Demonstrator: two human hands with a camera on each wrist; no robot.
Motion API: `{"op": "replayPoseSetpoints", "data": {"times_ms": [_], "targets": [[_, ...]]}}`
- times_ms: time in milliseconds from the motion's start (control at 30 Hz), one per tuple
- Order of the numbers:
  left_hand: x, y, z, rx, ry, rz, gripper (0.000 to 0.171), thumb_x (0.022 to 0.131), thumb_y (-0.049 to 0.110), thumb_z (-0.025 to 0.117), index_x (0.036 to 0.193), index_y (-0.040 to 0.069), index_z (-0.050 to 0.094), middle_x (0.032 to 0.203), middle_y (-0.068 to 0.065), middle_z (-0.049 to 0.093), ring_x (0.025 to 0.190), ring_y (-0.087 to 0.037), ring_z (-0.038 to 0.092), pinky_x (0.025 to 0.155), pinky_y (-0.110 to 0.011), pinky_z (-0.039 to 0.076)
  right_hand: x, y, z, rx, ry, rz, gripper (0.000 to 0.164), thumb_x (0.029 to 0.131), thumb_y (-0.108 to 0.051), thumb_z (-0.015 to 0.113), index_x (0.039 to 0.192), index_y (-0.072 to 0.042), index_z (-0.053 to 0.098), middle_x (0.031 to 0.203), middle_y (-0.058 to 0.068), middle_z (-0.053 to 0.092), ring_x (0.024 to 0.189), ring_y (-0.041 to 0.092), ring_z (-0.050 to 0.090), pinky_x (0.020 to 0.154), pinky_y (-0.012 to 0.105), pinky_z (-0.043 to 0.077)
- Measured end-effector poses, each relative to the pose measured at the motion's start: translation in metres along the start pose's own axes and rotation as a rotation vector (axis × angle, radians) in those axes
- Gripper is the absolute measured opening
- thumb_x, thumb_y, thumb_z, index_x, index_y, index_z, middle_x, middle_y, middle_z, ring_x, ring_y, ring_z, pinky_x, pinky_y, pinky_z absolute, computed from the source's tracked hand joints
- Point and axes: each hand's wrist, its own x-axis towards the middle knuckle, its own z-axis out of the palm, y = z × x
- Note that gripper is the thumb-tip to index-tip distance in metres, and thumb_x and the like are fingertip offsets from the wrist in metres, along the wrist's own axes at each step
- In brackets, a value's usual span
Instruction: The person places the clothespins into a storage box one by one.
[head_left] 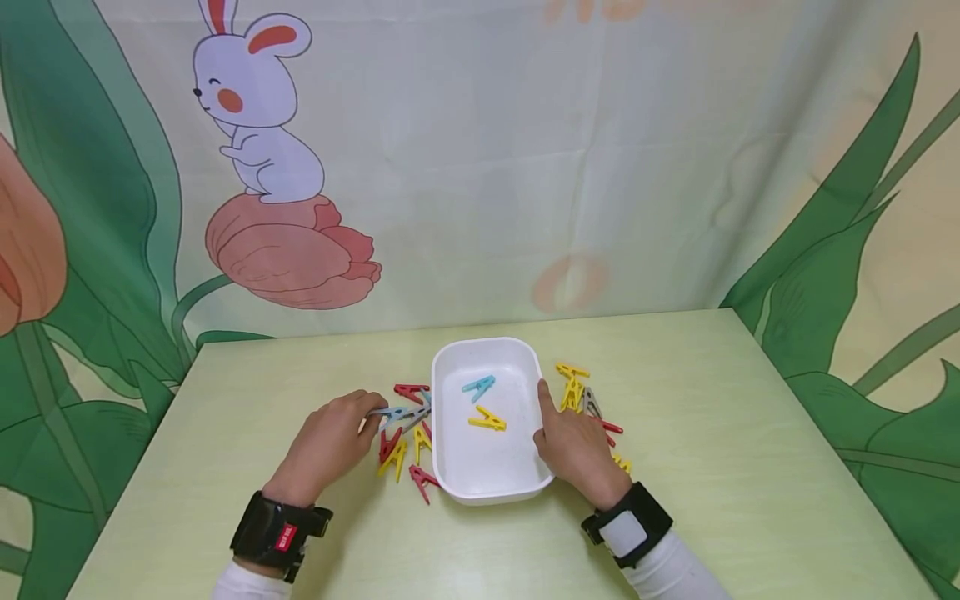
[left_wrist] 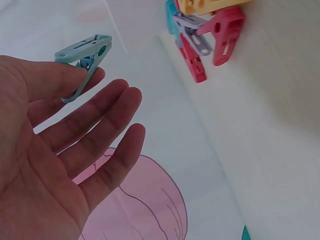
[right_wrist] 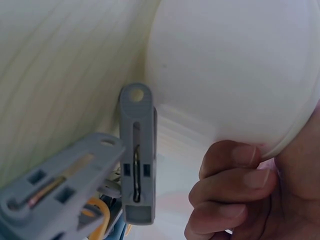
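A white tub (head_left: 491, 475) stands on the desk (head_left: 720, 392), with a light blue clothespin (head_left: 480, 386) lying inside and a yellow clothespin (head_left: 489, 422) nearer the person. The left hand (head_left: 326, 442), just left of the tub, pinches another light blue peg (left_wrist: 85, 49) between thumb and forefinger; its other fingers are spread loosely. The right hand (head_left: 579, 450) grips the tub's right rim, its other fingers curled against the outside wall.

Between the left hand and the tub is a loose cluster of pegs: a grey one (head_left: 417, 416), a yellow one (head_left: 393, 459) and a red one (head_left: 423, 478) among them. More lie right of the tub, partly hidden by the right hand, including a yellow one at the far end (head_left: 572, 369) and a grey one (head_left: 592, 402).

Each wrist wears a black band, below which white sleeves show. Behind the desk hangs a curtain (head_left: 465, 167) printed with a white rabbit (head_left: 277, 162) on a pink flower and large green leaves.
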Motion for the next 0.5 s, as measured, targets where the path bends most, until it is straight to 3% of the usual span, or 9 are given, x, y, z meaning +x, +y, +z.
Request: {"op": "replayPoseSetpoints", "data": {"times_ms": [267,500], "targets": [[0.008,0.009,-0.010,-0.006,0.080,0.063,0.020,0.089,0.010,0.070,0.108,0.006,0.070,0.095,-0.006,0.070,0.073,-0.015,0.059,0.064,-0.031,0.053,0.001,-0.001,0.000,0.002,-0.009,0.012,0.073,0.097,-0.026,0.058,0.158,-0.012,0.020,0.060,0.005,0.050,0.052,0.021,0.047,0.052,0.029,0.030],[0.018,0.024,-0.021,-0.023,0.091,0.085,0.019,0.091,0.012,0.067,0.110,0.007,0.070,0.097,-0.005,0.069,0.076,-0.016,0.061,0.065,-0.031,0.054,0.000,-0.001,-0.001,-0.003,-0.006,0.009,0.073,0.097,-0.025,0.059,0.158,-0.012,0.020,0.059,0.004,0.049,0.052,0.021,0.047,0.052,0.029,0.030]]}}
